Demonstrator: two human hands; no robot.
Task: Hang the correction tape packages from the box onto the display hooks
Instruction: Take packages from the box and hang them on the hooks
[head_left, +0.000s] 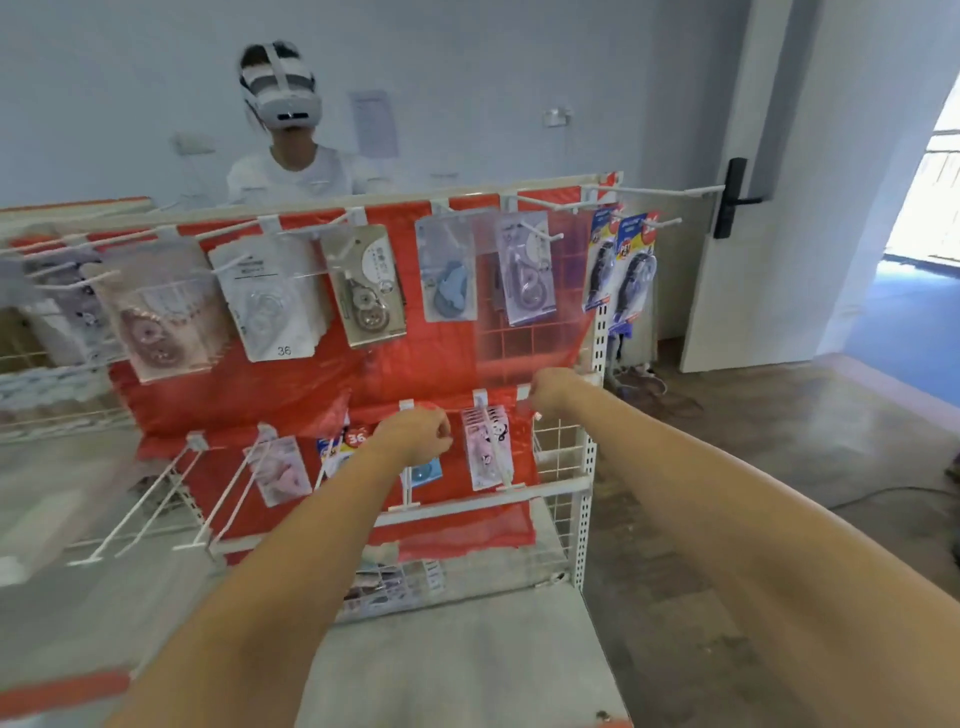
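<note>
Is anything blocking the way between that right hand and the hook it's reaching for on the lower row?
Nothing visible does. The right hand is already at the back of the lower row, beside the pink packages hanging on the neighbouring hook. What its fingers touch is hidden.

place: mock shop setup | clues: red display rack (415, 364), white hooks (540, 234) of stationery packs (363, 286), bare concrete floor (753, 441)

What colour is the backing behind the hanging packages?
Red backing, seen best in the head view.
</note>
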